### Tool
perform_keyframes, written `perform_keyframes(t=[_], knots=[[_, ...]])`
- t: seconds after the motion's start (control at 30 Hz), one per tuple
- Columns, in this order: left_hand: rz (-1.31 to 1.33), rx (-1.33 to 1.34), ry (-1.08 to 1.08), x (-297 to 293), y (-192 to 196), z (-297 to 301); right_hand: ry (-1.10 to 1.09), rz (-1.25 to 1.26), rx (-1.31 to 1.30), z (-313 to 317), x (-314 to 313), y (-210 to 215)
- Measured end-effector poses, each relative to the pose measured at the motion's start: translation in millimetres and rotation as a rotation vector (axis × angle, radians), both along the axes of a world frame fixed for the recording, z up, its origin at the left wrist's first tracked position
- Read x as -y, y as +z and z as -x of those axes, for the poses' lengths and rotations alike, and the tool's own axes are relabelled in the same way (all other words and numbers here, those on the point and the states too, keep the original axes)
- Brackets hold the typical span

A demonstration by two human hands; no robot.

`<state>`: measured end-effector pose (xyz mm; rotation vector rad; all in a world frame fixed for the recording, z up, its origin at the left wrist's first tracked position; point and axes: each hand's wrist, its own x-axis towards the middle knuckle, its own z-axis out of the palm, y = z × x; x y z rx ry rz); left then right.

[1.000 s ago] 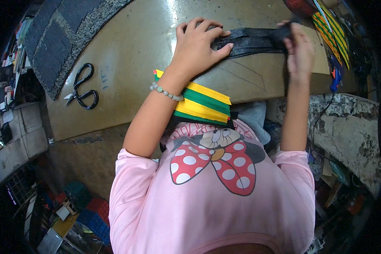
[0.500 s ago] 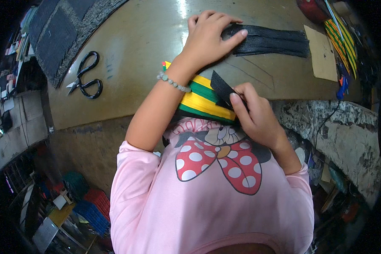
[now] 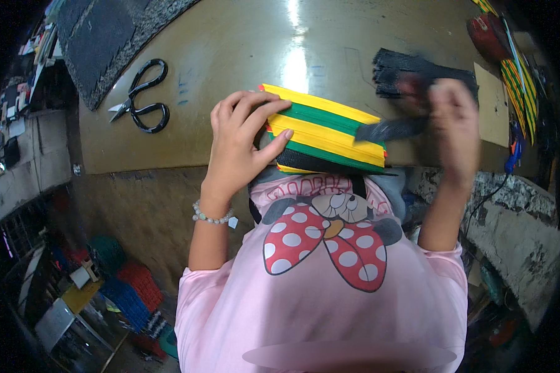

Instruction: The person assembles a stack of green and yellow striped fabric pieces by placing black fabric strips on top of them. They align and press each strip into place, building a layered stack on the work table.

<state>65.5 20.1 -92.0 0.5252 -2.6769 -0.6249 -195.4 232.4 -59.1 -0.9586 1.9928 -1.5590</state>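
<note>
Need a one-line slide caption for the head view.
Left hand presses the yellow-and-green striped stack at the table edge; blurred right hand holds a black strip.

Likely sewing workshop: worn workbench, black scissors, webbing stacks.

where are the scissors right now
In the head view the black scissors lie on the tan tabletop at upper left, beside the dark mat, left of the left hand.
</note>
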Motion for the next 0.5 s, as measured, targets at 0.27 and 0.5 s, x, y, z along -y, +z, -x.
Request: perform_keyframes(t=[0.27,0.5], knots=[[0.024,0.040,0.080,-11,12,-1,0.249,-0.240,-0.045,-36,-31,87],[-0.074,0.003,0.124,-9,3,-3,0.559,-0.502,0.517,-77,68,11]])
